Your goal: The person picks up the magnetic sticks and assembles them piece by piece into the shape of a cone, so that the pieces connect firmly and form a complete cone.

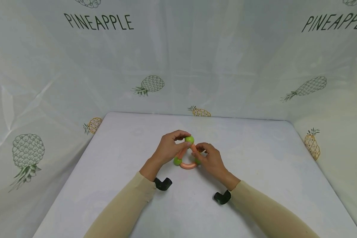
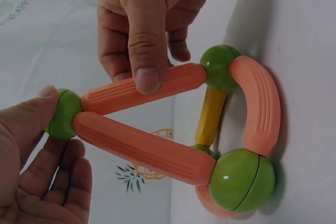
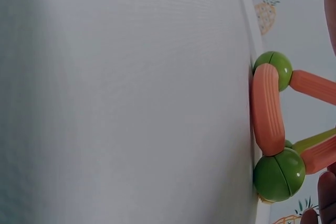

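Observation:
A toy frame of ball-and-rod building pieces stands on the table, rising to a peak at one green ball [image 2: 65, 114]. My left hand [image 1: 167, 148] pinches that top ball between thumb and fingers. Two straight orange rods slope down from it, and my right hand [image 1: 210, 161] pinches one straight orange rod [image 2: 181, 80], thumb across its near face. Lower down, a curved orange rod [image 2: 261, 106] joins two green balls, the larger-looking green ball [image 2: 241, 180] being closest to the left wrist camera. A yellow rod [image 2: 211, 116] and another green ball show partly behind.
The white table [image 1: 273, 155] has a raised edge at the back. Pineapple-print cloth [image 1: 196, 59] hangs behind and at both sides. Below the sleeves are a black bent piece [image 1: 163, 184] at the left wrist and another black bent piece [image 1: 222, 197] at the right.

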Demonstrator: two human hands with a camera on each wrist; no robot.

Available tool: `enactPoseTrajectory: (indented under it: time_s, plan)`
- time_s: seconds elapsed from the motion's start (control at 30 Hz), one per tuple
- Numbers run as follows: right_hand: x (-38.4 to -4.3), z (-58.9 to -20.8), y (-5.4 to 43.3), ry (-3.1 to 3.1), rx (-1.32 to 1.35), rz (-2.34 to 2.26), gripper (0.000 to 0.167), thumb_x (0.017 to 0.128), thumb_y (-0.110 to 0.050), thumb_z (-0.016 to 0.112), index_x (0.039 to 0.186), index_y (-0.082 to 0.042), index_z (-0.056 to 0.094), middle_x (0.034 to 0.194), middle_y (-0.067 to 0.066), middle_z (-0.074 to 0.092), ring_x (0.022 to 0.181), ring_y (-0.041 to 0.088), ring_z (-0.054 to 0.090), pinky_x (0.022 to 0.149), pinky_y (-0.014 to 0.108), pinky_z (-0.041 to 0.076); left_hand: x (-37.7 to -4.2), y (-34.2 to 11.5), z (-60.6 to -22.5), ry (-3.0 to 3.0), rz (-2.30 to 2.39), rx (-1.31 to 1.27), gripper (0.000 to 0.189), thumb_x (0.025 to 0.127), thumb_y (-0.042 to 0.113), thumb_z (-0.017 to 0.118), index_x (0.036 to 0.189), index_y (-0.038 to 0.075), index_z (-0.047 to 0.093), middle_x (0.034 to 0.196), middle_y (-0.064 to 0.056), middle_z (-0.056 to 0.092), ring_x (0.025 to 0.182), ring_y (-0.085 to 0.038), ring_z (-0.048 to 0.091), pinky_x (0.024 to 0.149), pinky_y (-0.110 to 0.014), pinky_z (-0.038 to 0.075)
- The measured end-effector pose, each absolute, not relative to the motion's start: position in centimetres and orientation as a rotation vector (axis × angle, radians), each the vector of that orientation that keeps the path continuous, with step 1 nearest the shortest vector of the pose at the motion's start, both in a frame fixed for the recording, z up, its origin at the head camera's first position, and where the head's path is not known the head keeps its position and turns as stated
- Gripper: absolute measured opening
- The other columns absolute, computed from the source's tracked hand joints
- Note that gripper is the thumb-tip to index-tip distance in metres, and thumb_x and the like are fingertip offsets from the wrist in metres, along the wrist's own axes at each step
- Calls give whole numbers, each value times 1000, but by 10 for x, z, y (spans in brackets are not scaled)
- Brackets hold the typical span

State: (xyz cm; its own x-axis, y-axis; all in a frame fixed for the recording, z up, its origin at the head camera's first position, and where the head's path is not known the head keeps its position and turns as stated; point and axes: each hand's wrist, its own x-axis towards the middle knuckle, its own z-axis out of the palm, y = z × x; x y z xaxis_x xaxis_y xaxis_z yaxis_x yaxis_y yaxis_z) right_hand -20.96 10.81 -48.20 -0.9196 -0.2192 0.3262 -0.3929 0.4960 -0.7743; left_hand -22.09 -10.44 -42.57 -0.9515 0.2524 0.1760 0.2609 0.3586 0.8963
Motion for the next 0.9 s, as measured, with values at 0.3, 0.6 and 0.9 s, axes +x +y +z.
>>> enactPoseTrajectory:
  time_s: [0.3, 0.6, 0.9]
  plan:
    - [-214, -485, 110, -2554, 513, 1413, 22, 94, -18, 82, 112, -11, 73, 105, 6, 73, 99, 27, 64, 87, 51, 52, -225, -104, -427, -2573, -1710, -508, 29, 94, 26, 83, 122, 21, 76, 118, 3, 76, 123, -39, 65, 110, -59, 47]
    - [-214, -487, 112, -2582, 474, 1437, 21, 95, -20, 82, 113, -12, 73, 107, 6, 73, 103, 26, 64, 92, 46, 50, -230, -104, -436, -2528, -1833, -510, 37, 95, 25, 82, 129, 14, 73, 122, -1, 75, 120, -25, 68, 111, -54, 49]
    - [-216, -487, 123, -2661, 419, 1425, 31, 97, -24, 78, 123, -8, 72, 120, 8, 72, 113, 27, 63, 99, 48, 50, -227, -122, -454, -2520, -1851, -375, 44, 97, 28, 79, 136, 12, 70, 136, -7, 71, 129, -23, 64, 112, -41, 50]
